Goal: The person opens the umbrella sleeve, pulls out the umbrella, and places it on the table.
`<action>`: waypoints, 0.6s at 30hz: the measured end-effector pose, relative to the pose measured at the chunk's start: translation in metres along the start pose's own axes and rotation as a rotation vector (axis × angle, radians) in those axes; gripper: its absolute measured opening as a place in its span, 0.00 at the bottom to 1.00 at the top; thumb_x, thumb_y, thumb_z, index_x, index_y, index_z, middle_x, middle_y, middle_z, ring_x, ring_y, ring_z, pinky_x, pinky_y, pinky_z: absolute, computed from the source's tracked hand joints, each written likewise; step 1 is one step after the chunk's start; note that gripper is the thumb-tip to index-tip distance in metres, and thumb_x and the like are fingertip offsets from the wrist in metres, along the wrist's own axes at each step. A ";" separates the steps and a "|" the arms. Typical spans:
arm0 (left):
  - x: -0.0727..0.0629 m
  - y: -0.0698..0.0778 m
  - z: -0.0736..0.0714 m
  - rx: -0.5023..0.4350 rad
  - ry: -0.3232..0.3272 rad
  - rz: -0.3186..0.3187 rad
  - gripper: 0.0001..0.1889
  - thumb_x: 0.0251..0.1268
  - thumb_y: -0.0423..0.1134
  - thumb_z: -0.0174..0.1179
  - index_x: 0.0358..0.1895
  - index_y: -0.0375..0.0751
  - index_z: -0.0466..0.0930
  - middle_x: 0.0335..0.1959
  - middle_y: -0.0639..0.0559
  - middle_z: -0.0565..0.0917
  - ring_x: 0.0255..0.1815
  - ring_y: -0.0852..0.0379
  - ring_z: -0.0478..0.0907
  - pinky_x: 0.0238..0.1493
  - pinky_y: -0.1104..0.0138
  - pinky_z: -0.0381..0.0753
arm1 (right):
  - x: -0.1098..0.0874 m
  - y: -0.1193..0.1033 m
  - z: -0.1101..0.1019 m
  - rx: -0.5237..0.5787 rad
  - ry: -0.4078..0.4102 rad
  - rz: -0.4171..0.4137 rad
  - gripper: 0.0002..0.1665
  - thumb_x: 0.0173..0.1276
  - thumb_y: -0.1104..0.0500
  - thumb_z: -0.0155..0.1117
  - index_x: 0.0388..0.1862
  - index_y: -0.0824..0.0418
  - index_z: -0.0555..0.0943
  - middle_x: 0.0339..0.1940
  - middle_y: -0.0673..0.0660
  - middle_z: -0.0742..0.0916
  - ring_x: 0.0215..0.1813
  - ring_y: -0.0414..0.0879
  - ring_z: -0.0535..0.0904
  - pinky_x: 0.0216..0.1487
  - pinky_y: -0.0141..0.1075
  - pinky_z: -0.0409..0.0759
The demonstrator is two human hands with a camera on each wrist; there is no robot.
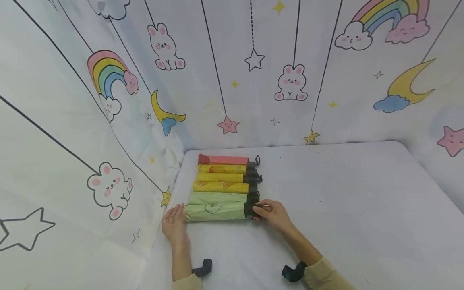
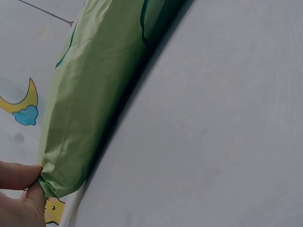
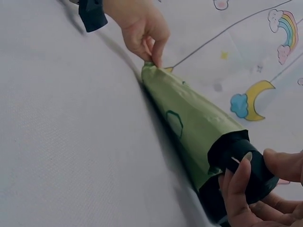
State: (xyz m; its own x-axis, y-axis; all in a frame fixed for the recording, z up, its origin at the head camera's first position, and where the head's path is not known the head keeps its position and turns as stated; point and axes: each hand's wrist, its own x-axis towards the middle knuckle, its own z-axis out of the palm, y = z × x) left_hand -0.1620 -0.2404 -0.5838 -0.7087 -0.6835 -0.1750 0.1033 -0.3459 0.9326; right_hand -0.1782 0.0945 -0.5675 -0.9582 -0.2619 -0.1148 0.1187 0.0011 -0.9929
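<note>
A light green folded umbrella (image 1: 217, 212) with a black handle lies crosswise at the front of a row of umbrellas. My left hand (image 1: 175, 225) is at its left end; in the left wrist view the thumb and a finger pinch the gathered tip of the cloth. At the other end my right hand (image 1: 273, 215) holds the black handle (image 3: 251, 165), thumb on one side and fingers curled on the other. Right behind lies a second green umbrella (image 1: 217, 197), partly covered by the front one.
Farther back in the row are several yellow umbrellas (image 1: 221, 187) and a red one (image 1: 228, 160), their black handles all to the right. They lie on a white table (image 1: 344, 209). Behind and to the left hangs a white cloth backdrop (image 1: 203, 80) with cartoon prints.
</note>
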 end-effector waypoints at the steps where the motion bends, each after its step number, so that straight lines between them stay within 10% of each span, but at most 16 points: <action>1: 0.000 0.000 0.000 -0.001 0.000 0.001 0.30 0.69 0.16 0.58 0.71 0.25 0.58 0.67 0.29 0.76 0.67 0.41 0.79 0.62 0.68 0.82 | 0.000 0.000 -0.001 0.005 0.005 0.006 0.19 0.74 0.62 0.69 0.55 0.77 0.80 0.48 0.74 0.89 0.38 0.54 0.91 0.46 0.42 0.91; 18: -0.003 0.006 0.002 0.001 -0.012 0.007 0.29 0.69 0.15 0.56 0.71 0.25 0.58 0.67 0.30 0.75 0.67 0.42 0.80 0.63 0.68 0.81 | -0.012 -0.012 -0.012 0.015 0.048 0.067 0.24 0.74 0.59 0.70 0.59 0.76 0.80 0.51 0.72 0.89 0.40 0.53 0.91 0.51 0.46 0.90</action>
State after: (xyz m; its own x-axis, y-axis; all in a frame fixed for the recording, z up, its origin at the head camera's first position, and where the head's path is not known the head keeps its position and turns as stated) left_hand -0.1607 -0.2388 -0.5766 -0.7164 -0.6780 -0.1645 0.1074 -0.3402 0.9342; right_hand -0.1713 0.1097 -0.5551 -0.9592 -0.2154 -0.1832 0.1870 0.0026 -0.9824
